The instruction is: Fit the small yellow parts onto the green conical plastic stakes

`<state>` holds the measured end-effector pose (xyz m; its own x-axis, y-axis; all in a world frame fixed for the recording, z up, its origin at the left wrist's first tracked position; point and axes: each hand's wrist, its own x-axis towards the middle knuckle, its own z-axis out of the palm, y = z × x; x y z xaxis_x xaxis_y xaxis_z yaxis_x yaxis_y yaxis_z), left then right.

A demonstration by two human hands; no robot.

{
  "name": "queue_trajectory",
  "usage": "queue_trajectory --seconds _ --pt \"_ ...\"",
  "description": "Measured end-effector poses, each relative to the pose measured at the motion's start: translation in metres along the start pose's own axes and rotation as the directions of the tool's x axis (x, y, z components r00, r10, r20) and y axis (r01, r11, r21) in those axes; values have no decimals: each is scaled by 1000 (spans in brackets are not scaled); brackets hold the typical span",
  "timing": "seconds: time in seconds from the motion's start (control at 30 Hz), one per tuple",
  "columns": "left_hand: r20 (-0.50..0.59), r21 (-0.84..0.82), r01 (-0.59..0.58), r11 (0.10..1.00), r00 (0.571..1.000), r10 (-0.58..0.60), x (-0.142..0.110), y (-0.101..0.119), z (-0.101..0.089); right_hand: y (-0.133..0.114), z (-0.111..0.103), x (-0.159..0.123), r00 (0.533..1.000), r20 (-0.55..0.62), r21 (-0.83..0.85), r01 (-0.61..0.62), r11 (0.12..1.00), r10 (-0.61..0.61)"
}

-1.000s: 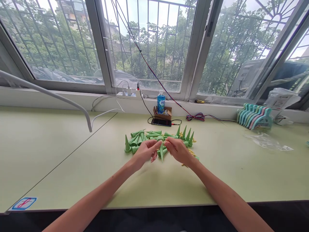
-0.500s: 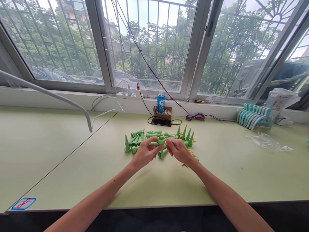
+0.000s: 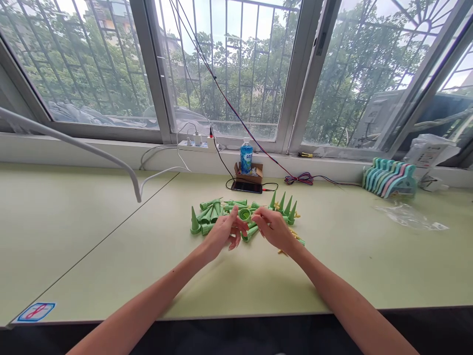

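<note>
A hollow green plastic cone piece (image 3: 244, 215) has its round open end turned toward me, above the pile. My left hand (image 3: 222, 233) has it between thumb and forefinger, the other fingers loosely curled below. Right beside its rim, my right hand (image 3: 271, 228) is pinched closed; whatever its fingertips hold is too small to make out. Under and behind both hands lie several green cones (image 3: 210, 211). One green cone (image 3: 194, 222) stands upright at the left, and several more upright cones (image 3: 287, 206) stand at the right. Small yellow sticks (image 3: 283, 252) are scattered by my right wrist.
Behind the pile lies a phone (image 3: 247, 187) with cables, before a cardboard box (image 3: 238, 178) and a blue bottle (image 3: 246, 158). Coloured hangers (image 3: 389, 178) and a clear plastic bag (image 3: 412, 217) are at the right. A white curved arm (image 3: 111, 159) juts in from the left.
The green piece's open end has tilted more toward me. My left fingers have loosened and shifted on it, the thumb now raised. My right hand has moved only slightly.
</note>
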<state>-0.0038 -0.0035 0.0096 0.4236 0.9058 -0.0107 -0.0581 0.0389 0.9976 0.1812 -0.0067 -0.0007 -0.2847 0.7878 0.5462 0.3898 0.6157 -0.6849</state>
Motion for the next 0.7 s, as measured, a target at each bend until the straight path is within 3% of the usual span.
queue_trajectory --seconds 0.1,0.17,0.5,0.7 --pt "51 -38 104 994 994 -102 1 1 -1 0 0 0 998 51 -15 29 999 -28" --pt "68 -63 113 992 992 -108 1 1 -1 0 0 0 998 50 -25 49 998 -47" --pt "99 -130 32 991 995 -19 -2 5 -2 -1 -1 0 994 63 -37 95 995 -93" --pt "78 -30 -23 999 997 25 -1 0 -5 4 0 0 994 60 -54 95 994 -92"
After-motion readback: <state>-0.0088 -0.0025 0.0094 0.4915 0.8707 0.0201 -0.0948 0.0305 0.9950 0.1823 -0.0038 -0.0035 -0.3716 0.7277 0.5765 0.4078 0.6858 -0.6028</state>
